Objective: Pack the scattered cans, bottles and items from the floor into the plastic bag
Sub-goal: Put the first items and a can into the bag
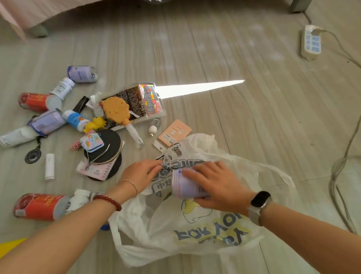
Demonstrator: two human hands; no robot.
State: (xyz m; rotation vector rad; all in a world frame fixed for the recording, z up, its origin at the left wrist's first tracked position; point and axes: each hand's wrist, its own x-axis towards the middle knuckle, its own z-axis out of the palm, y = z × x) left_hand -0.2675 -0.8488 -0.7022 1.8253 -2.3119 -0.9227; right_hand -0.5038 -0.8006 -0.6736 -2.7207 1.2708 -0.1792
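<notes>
A white printed plastic bag (192,230) lies crumpled on the floor in front of me. My right hand (217,184) grips a pale purple can (183,186) at the bag's mouth. My left hand (143,172) pinches the bag's printed edge just left of the can. To the left lie a red can (39,206), another red can (35,102), two more purple cans (82,73) (46,122), a white pill bottle (62,88) and a blue-labelled bottle (76,118).
A dark snack packet (135,101), an orange fan-shaped toy (116,109), black discs (104,148), a pink card (174,132) and small trinkets lie between the cans and the bag. A power strip (311,42) and cables run along the right. A bed edge (36,8) stands at the far left.
</notes>
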